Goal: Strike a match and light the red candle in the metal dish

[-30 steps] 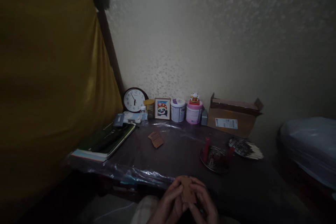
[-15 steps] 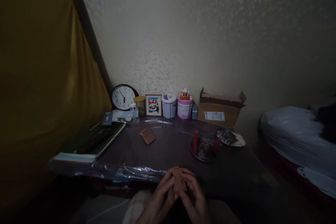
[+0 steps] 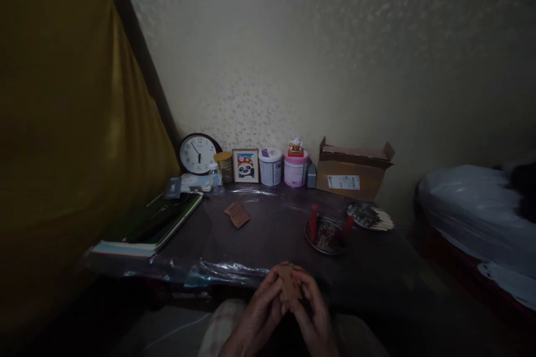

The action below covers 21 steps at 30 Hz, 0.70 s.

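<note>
My left hand [image 3: 262, 307] and my right hand [image 3: 312, 309] are together at the near edge of a dark low table [image 3: 272, 240], fingers curled round a small brown card-like piece [image 3: 288, 281] held upright between them. A few similar brown pieces [image 3: 237, 215] lie on the table farther back, left of centre. The light is dim and the piece's detail is unclear.
Along the wall stand a clock [image 3: 197, 154], a panda picture [image 3: 245, 165], two tubs [image 3: 285, 167] and a cardboard box [image 3: 354, 170]. Books [image 3: 153, 226] lie at the left. A dish with red candles [image 3: 329, 231] and a fan-like bundle [image 3: 371, 216] lie right. Yellow cloth [image 3: 62, 122] hangs left.
The view has swung a little to the right and the hands have risen slightly in the picture. Both hands still hold the brown piece.
</note>
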Tool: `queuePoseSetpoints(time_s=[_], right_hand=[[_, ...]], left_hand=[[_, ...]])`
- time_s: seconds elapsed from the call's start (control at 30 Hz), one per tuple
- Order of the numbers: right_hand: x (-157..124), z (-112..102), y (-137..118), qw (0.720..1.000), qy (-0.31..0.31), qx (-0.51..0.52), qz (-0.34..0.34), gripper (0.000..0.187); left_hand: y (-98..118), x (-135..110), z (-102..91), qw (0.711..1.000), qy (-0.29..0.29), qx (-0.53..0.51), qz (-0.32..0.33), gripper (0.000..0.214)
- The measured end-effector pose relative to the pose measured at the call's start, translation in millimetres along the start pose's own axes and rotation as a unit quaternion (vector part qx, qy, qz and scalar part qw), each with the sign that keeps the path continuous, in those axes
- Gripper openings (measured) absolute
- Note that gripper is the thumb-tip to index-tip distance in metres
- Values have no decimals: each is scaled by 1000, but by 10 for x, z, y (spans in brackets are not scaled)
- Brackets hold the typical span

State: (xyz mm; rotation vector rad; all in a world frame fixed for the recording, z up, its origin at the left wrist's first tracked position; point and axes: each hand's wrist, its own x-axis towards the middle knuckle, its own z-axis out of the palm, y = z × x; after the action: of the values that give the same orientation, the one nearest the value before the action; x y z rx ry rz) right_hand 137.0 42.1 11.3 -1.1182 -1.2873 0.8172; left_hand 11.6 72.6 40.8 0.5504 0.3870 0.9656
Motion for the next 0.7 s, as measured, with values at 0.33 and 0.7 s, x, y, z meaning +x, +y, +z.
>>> queuePoseSetpoints(time_s=[0.33,0.7], right_hand=[[29,-6,31,995,-9,93,39,27],[22,27,-19,996,14,69,56,27]], left_hand=[[-62,76,-65,1000,-11,-19,16,23],[-77,61,-110,1000,1,-7,11,32]])
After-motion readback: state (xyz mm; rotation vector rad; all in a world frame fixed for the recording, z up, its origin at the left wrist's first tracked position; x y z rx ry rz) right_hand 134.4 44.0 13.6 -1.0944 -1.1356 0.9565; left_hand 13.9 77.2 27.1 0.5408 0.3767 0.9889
